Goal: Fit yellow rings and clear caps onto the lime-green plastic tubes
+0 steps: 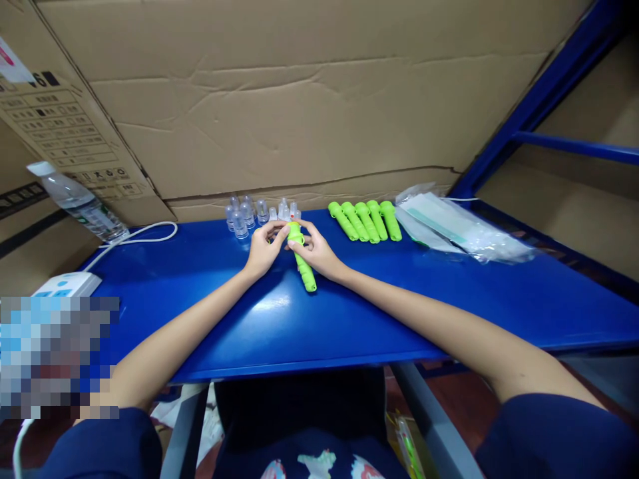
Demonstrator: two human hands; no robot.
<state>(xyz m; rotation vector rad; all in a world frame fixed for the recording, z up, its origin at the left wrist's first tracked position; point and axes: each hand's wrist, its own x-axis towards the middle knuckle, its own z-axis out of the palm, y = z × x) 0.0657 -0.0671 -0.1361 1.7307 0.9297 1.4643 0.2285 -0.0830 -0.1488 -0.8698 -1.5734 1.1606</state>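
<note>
Both my hands meet at the wide end of a lime-green ribbed handle (305, 267), which points toward me over the blue table. My left hand (265, 248) pinches the handle's head from the left. From the right, my right hand (319, 249) has its thumb and fingers closed around the same end. Just behind my left hand stand several clear plastic domed caps (240, 226). Small whitish translucent parts (283, 209) stand beyond my fingertips, partly hidden. Several more green handles (367, 221) lie side by side to the right of my hands.
The blue tabletop (279, 332) ends against a cardboard wall (309, 133). A plastic bag with papers (459, 223) lies at the right. At the left are a water bottle (82, 203), a white cable (150, 233) and a power strip (70, 285). A blue frame post (529, 100) rises at right.
</note>
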